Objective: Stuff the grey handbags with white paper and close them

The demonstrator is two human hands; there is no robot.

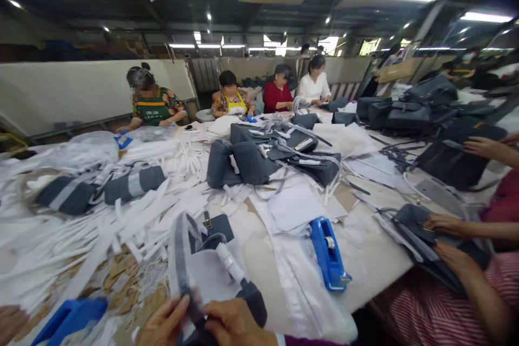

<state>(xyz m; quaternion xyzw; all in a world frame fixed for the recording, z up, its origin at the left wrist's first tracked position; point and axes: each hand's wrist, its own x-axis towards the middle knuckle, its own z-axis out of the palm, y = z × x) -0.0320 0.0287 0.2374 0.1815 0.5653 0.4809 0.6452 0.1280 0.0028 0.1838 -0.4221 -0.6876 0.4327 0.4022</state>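
At the bottom edge my left hand (164, 324) and my right hand (233, 323) both pinch a dark grey bag (211, 265) that lies in front of me on the table. Its strap runs between my fingers. White foam wrapping and a rolled white paper piece cover part of the bag. My thumbs press on the strap and the lower part of the bag is hidden below the frame.
A blue tape dispenser (329, 253) lies right of the bag, another blue one (67, 319) at lower left. White paper strips (133, 216) litter the table. Grey bags (259, 159) pile in the middle. Several seated people work opposite, and a co-worker's hands (450, 224) handle a bag at right.
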